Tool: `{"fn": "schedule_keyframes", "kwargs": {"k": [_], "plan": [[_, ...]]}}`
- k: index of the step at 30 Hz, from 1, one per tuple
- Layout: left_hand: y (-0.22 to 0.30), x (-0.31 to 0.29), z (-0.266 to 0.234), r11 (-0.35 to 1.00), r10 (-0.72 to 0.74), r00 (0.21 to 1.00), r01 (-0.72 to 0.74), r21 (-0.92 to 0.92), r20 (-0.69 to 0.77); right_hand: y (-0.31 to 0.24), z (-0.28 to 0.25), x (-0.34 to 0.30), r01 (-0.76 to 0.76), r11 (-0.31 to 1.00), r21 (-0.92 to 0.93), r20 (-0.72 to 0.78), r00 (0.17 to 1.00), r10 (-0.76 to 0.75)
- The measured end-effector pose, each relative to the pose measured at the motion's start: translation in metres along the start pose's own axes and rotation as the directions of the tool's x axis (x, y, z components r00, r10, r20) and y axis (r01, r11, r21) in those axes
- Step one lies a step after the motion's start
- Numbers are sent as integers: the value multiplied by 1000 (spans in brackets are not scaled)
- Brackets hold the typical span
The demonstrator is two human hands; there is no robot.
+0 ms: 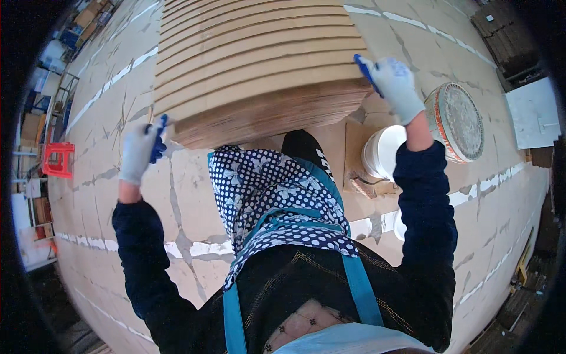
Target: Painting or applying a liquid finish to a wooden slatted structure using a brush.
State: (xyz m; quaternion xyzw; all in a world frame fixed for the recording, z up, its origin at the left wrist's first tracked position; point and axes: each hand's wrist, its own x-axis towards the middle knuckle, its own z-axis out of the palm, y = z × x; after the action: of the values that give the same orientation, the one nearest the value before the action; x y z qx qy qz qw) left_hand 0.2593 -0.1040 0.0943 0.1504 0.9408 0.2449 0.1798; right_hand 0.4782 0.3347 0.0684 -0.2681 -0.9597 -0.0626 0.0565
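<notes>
Before the worker [271,277] lies a stack of brown cardboard sheets [259,53], seemingly being steadied and next calling for even pressure from both sides, the lidded bucket's [463,118] red print [440,127] unreadable from where I stand, the left hand [139,150] and right hand [396,87] at opposite edges, fingers part-bent, any hold on a sheet impossible to tell.

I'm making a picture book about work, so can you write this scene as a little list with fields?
Main thing: stack of flat brown cardboard sheets, top ones overlapping like steps
Left hand: in a white-and-blue glove, at the stack's near left corner
Right hand: matching glove, at its right edge
Right side: white plastic bucket; larger round grey-topped bucket
Left side: red plastic stool
</notes>
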Motion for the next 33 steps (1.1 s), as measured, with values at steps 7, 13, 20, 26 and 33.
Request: {"fn": "schedule_keyframes", "kwargs": {"k": [7, 13, 20, 26, 33], "plan": [[-78, 21, 28, 720, 504, 817, -576, -387, -279, 10, 67, 4, 381, 598, 705, -423, 903, -76], [-50, 17, 73, 585, -64, 952, -206, -785, -298, -1, 95, 4, 339, 880, 334, -715, 700, 2], [-35, 43, 68, 619, -120, 987, -9, -786, -106, -16, 91, 30, -55, 871, 487, -412, 866, 285], [-49, 52, 63, 682, -25, 994, -57, -730, -102, -14, 98, 35, -79, 861, 503, -374, 878, 298], [-47, 73, 24, 954, 226, 910, -279, -110, -348, 17, 82, 44, 323, 572, 754, -470, 874, 127]]}}
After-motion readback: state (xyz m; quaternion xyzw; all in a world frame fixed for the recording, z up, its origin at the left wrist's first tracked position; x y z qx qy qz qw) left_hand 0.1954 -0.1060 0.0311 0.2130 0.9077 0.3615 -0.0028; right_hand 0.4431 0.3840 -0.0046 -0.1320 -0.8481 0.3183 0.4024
